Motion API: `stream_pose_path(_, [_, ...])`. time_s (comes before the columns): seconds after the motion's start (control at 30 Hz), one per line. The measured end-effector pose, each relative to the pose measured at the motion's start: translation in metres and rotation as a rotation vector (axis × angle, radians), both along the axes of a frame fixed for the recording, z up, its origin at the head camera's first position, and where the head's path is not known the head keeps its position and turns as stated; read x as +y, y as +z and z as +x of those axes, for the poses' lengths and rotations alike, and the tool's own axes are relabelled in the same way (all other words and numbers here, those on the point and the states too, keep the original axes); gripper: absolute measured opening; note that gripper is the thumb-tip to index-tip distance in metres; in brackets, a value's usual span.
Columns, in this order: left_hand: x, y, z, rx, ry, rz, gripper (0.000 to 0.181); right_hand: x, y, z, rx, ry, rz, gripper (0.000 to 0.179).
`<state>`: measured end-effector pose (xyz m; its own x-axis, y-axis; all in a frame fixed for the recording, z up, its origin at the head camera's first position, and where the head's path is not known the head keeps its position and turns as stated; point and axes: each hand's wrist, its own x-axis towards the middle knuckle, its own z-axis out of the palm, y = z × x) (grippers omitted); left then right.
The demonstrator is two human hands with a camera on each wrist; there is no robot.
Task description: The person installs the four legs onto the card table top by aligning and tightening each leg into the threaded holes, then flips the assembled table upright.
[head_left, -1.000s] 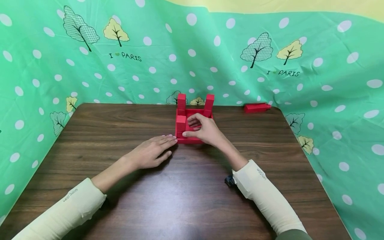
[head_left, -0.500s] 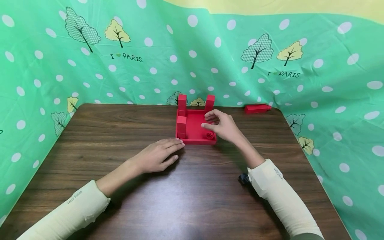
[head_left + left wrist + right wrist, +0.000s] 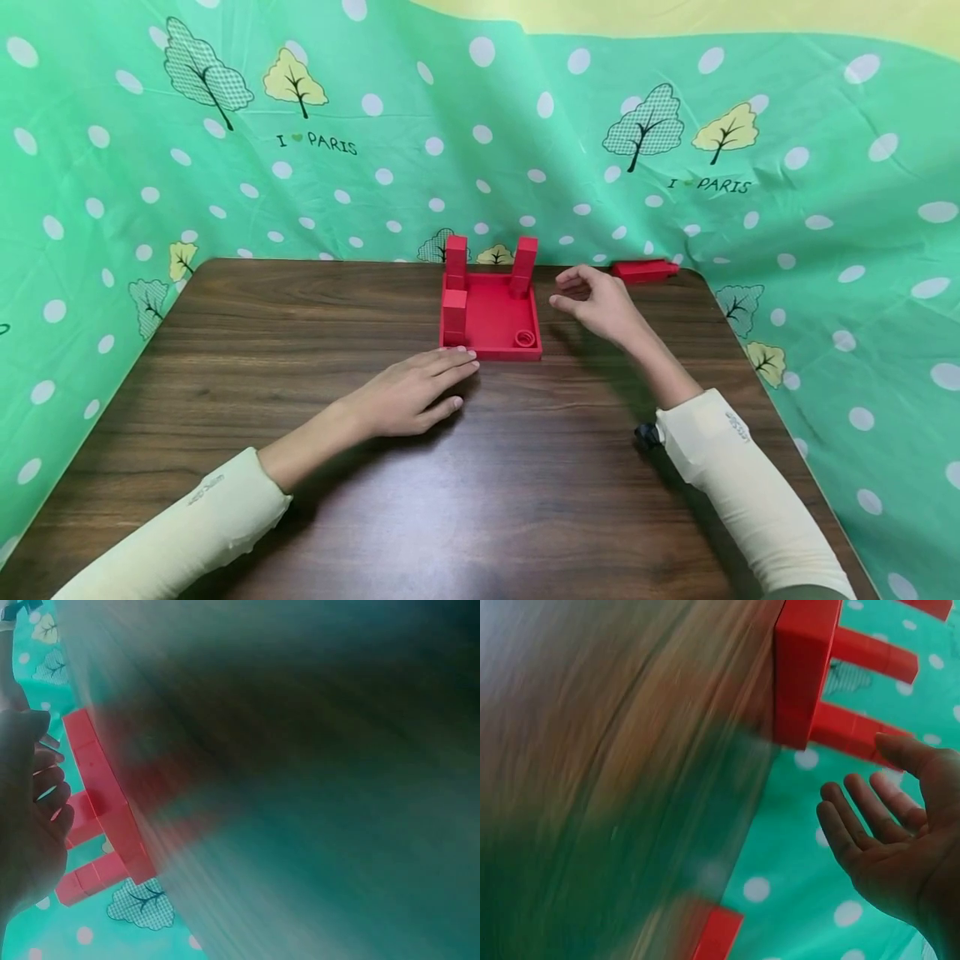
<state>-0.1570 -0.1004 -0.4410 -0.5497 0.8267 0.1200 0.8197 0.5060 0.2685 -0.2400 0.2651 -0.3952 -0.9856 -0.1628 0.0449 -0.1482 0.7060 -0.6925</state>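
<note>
What looks like a small red upturned table sits at the back middle of the wooden table, its square top (image 3: 495, 355) lying flat with a raised rim. Three red legs stand on it, among them the front-left leg (image 3: 454, 317). A round ring-shaped socket (image 3: 525, 338) shows at its front-right corner. My left hand (image 3: 408, 392) lies with extended fingers by the front rim; whether it touches is unclear. My right hand (image 3: 600, 308) hovers right of the red top, fingers loosely bent and holding nothing. Behind it lies a loose red leg (image 3: 645, 271), also visible in the right wrist view.
The dark wooden table (image 3: 465, 500) reaches back to a green dotted cloth (image 3: 480, 158) hanging behind it and along the sides. The loose red leg lies close to the table's back-right corner.
My right hand has moved away from the front-left leg, rightward past the red top toward the loose leg, uncovering the socket. The left hand has slid slightly right along the front rim.
</note>
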Motion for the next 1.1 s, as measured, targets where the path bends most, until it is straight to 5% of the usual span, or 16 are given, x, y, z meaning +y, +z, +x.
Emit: stream_pose_path(1.1, [0.048,0.002,-0.011,-0.07,0.0,-0.122,0.073,0.097,-0.008,-0.038,-0.013,-0.11,0.238,0.056])
